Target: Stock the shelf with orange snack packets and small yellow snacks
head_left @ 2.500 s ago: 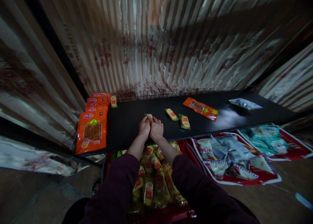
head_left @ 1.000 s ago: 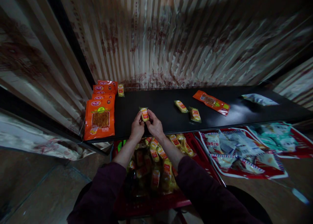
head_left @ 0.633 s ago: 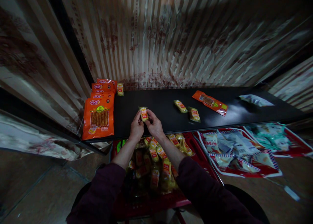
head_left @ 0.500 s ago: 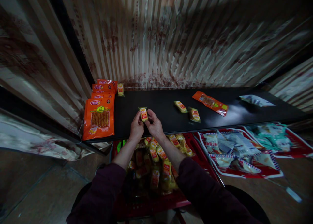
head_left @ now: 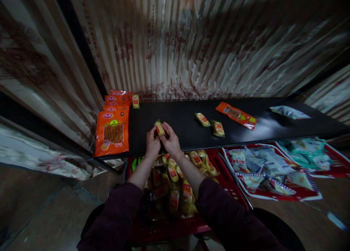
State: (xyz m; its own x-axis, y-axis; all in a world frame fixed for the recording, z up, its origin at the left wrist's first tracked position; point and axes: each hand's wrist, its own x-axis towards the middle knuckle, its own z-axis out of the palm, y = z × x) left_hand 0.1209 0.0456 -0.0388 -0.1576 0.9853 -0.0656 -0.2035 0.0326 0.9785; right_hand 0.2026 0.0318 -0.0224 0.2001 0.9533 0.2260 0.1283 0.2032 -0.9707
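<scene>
Head view: left hand [head_left: 153,144] and right hand [head_left: 171,139] jointly grasp one yellow snack packet [head_left: 159,128], tilted, at the near side of the black shelf [head_left: 175,114]; shelf contact cannot be determined. Red basket [head_left: 164,233] of similar packets sits below the forearms.

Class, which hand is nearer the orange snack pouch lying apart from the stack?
Right. The right hand is left of the orange snack pouch and lower in view; the left hand is farther left.
</scene>
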